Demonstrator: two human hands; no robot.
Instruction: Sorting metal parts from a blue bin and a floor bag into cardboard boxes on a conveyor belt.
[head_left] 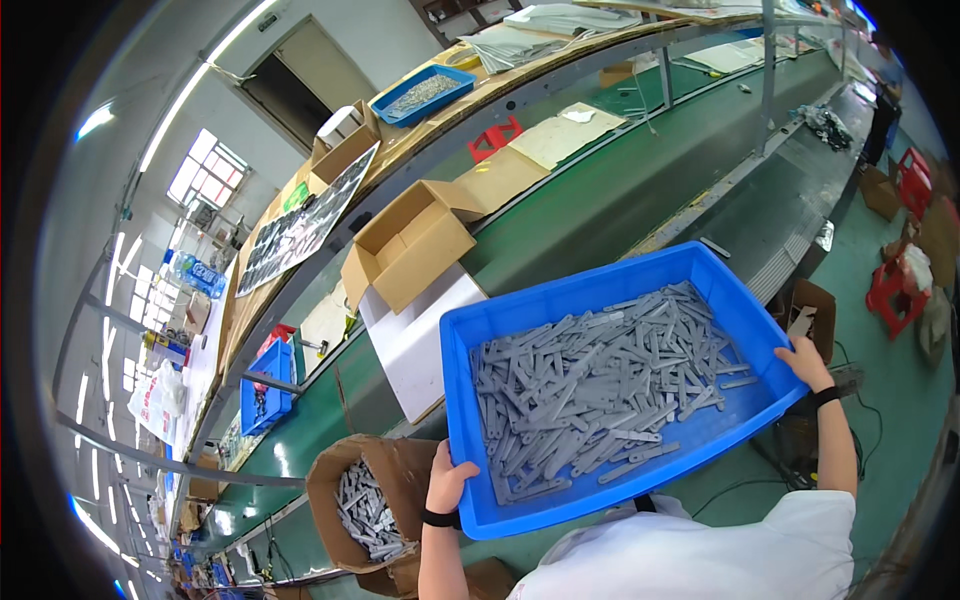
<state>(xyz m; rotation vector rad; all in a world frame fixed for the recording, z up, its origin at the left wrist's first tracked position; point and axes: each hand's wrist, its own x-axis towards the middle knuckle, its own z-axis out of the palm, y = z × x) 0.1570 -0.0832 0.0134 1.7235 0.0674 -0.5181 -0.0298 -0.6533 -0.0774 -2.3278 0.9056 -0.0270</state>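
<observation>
Left grip (447, 485) and right grip (807, 365) hold one blue tray (755, 350), many gray strips (590, 385) inside.

Blue rectangular tray (722, 424) — open-topped, held at both ends; flat grey strips (600, 370) — jumbled heap inside.

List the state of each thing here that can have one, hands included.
Large blue tray: held up, part-filled
Grey strips: loose, jumbled
Left hand: gripping the tray's left side
Right hand: gripping its right side
Lower carton: open, holding grey pieces
Upper carton: open
Smaller blue tray: holding small parts
Ceiling tube light: lit
</observation>
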